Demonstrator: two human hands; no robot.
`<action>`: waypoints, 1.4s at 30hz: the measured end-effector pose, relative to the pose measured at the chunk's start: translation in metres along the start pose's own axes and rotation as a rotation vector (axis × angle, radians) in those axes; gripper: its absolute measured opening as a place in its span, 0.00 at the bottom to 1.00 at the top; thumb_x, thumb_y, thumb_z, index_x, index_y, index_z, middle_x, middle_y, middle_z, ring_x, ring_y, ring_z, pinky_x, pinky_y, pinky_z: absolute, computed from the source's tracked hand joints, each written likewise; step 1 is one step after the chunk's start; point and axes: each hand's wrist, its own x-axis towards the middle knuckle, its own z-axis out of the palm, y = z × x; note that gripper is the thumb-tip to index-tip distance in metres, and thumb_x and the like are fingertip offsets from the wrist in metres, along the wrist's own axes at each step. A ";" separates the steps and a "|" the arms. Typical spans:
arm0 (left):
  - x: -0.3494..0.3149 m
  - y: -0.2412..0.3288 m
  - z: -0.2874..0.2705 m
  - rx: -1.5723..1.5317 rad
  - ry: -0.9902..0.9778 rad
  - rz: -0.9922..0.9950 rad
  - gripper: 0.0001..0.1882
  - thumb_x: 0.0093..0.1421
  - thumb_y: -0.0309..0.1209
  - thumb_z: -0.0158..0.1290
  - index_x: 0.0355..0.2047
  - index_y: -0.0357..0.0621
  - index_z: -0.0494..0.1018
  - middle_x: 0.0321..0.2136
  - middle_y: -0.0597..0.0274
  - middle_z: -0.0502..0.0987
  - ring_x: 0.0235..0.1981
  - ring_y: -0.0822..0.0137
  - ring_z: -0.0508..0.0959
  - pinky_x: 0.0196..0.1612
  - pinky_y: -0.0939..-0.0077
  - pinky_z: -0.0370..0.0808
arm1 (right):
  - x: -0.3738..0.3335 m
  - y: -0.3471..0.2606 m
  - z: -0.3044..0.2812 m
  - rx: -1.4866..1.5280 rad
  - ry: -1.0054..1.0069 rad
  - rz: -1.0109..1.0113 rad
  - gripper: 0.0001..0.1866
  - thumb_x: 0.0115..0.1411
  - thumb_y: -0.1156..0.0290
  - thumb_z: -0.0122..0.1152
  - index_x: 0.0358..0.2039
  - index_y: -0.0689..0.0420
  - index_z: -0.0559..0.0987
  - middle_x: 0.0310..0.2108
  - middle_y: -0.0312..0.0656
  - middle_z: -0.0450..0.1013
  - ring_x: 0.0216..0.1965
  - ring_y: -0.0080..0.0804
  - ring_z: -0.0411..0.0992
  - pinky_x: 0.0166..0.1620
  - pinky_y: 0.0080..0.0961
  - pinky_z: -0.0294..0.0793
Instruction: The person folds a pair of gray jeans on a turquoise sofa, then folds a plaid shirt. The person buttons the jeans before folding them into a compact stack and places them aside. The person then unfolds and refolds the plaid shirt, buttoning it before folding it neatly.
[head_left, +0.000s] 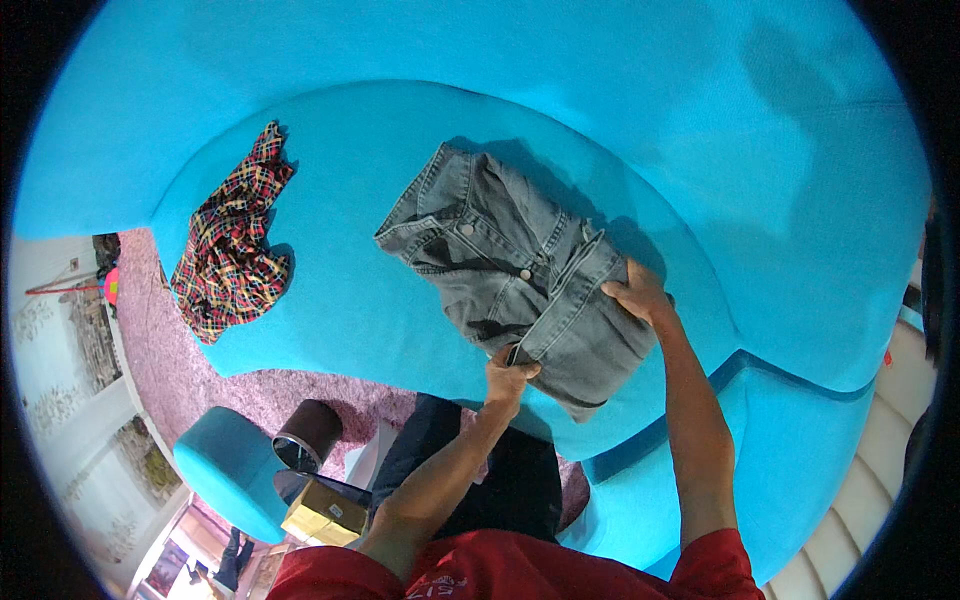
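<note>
A grey denim garment with metal buttons lies partly folded on the blue padded seat. Whether it is a jacket or trousers I cannot tell. Its open, banded end points to the far left, and a stitched band crosses it where it is folded over. My left hand pinches the near edge by that band. On the right side, my right hand grips the folded part, its thumb lying on top of the cloth. Fingers under the fabric are hidden. Left of the garment, apart from it, lies a crumpled plaid cloth in red, black and yellow.
The rounded blue seat has a raised blue back behind it. Near left, on a pink carpet, stand a round blue stool, a dark bin and a tan box. Another blue seat section is at right.
</note>
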 end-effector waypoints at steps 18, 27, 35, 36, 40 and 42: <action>-0.019 0.035 -0.006 0.153 -0.256 -0.062 0.23 0.43 0.23 0.68 0.42 0.36 0.76 0.36 0.64 0.78 0.36 0.71 0.76 0.40 0.72 0.72 | -0.006 0.015 -0.014 0.062 -0.143 0.169 0.47 0.48 0.50 0.69 0.60 0.66 0.60 0.58 0.57 0.62 0.59 0.48 0.62 0.58 0.40 0.63; -0.020 0.028 0.001 0.599 0.037 0.158 0.29 0.46 0.27 0.67 0.48 0.34 0.70 0.42 0.50 0.76 0.40 0.58 0.76 0.41 0.63 0.74 | -0.022 0.002 -0.012 -0.025 0.077 0.156 0.41 0.49 0.51 0.68 0.58 0.59 0.64 0.58 0.50 0.63 0.59 0.48 0.60 0.57 0.47 0.61; -0.034 0.039 0.061 1.251 -0.237 1.237 0.25 0.57 0.34 0.54 0.55 0.42 0.66 0.59 0.46 0.58 0.60 0.45 0.60 0.58 0.50 0.60 | -0.081 0.007 0.039 -0.279 0.795 -0.258 0.26 0.63 0.55 0.50 0.59 0.53 0.66 0.56 0.52 0.63 0.57 0.51 0.59 0.59 0.50 0.50; -0.018 0.037 0.068 1.354 -0.314 1.221 0.25 0.59 0.36 0.53 0.56 0.43 0.65 0.61 0.46 0.56 0.61 0.44 0.58 0.59 0.48 0.58 | -0.069 0.015 0.055 -0.323 0.787 -0.221 0.26 0.64 0.55 0.47 0.59 0.53 0.66 0.56 0.53 0.62 0.57 0.51 0.58 0.59 0.50 0.50; 0.033 0.007 0.053 1.563 -0.403 1.259 0.28 0.63 0.41 0.46 0.63 0.52 0.59 0.68 0.50 0.41 0.68 0.45 0.43 0.65 0.45 0.47 | -0.049 0.017 0.066 -0.382 0.798 -0.162 0.27 0.67 0.52 0.39 0.61 0.53 0.64 0.57 0.54 0.60 0.59 0.51 0.56 0.61 0.50 0.46; 0.041 0.003 0.054 1.592 -0.392 1.252 0.27 0.64 0.42 0.44 0.63 0.53 0.59 0.68 0.51 0.39 0.68 0.46 0.42 0.65 0.45 0.45 | -0.049 0.022 0.079 -0.377 0.830 -0.185 0.27 0.67 0.52 0.39 0.61 0.55 0.64 0.58 0.54 0.60 0.59 0.50 0.56 0.61 0.50 0.47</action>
